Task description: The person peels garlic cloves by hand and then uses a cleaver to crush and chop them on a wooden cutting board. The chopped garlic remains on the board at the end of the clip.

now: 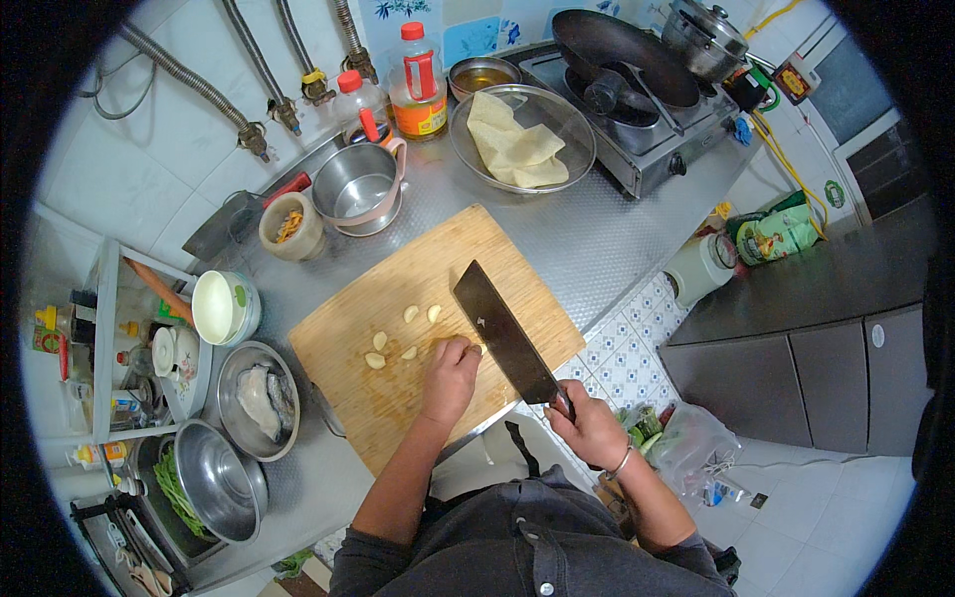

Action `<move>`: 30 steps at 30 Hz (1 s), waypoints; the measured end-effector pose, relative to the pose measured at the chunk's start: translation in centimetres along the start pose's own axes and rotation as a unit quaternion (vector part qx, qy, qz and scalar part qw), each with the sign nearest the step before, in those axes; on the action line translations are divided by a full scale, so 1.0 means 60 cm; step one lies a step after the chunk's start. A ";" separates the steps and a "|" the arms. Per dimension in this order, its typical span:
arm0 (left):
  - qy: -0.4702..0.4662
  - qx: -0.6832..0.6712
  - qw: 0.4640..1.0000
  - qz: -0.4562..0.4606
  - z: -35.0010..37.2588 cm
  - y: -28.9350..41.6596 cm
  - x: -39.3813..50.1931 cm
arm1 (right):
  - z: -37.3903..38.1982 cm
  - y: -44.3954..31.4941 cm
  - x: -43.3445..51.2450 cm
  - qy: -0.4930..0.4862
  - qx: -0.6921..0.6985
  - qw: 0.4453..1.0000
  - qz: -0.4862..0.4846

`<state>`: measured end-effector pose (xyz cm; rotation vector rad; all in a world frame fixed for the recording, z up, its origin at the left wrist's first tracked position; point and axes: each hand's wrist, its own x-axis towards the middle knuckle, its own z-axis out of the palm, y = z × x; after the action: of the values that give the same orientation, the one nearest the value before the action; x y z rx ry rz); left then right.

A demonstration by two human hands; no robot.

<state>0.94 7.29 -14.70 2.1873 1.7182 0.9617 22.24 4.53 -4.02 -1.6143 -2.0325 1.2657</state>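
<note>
My right hand [589, 424] grips the handle of a dark Chinese cleaver [507, 336], whose broad blade lies slanted over the right part of a wooden cutting board [522, 276]. Close to the blade's left side, my left hand [452, 373] is on the board, fingers bent and pressed around a pale garlic clove [483, 348]. Most of that clove is hidden by the fingertips and blade. Several peeled garlic cloves [375, 361] lie loose to the left of my left hand, on a damp patch of the board.
Left of the board stand a steel bowl with fish pieces [261, 403], an empty steel basin [224, 477] and stacked bowls [224, 306]. Behind it are a stone mortar [292, 231], a pink-handled pot [358, 186], a strainer with tofu-skin-like sheets [515, 145], oil bottles [419, 82] and a gas stove [634, 142].
</note>
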 end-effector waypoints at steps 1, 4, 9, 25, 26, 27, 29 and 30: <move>-0.002 0.005 1.000 0.004 0.000 0.000 0.000 | 0.000 0.000 0.001 -0.006 -0.007 1.000 0.002; -0.007 0.009 1.000 0.003 -0.007 0.007 0.003 | 0.002 -0.002 0.003 -0.009 -0.009 1.000 0.000; 0.000 0.014 1.000 0.008 -0.008 0.008 0.005 | 0.000 -0.009 0.005 -0.008 -0.018 1.000 -0.003; 0.035 -0.112 0.993 -0.005 -0.004 -0.017 -0.012 | 0.022 0.013 0.024 0.023 0.061 0.994 0.083; 0.043 -0.129 0.990 -0.044 -0.006 -0.019 -0.017 | 0.020 0.016 0.023 0.034 0.038 0.998 0.047; 0.051 -0.147 0.984 -0.083 -0.008 -0.017 -0.023 | 0.018 0.019 0.021 0.047 0.014 0.999 0.013; 0.054 -0.144 0.981 -0.121 -0.012 -0.014 -0.028 | 0.016 0.021 0.016 0.057 0.021 0.998 -0.001; 0.051 -0.122 0.984 -0.121 -0.022 -0.007 -0.025 | 0.015 0.020 0.014 0.061 0.024 0.998 -0.010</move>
<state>-0.35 5.73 -14.49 1.7597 1.7539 1.1656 22.13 4.85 -5.72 -1.6060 -1.9259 1.1686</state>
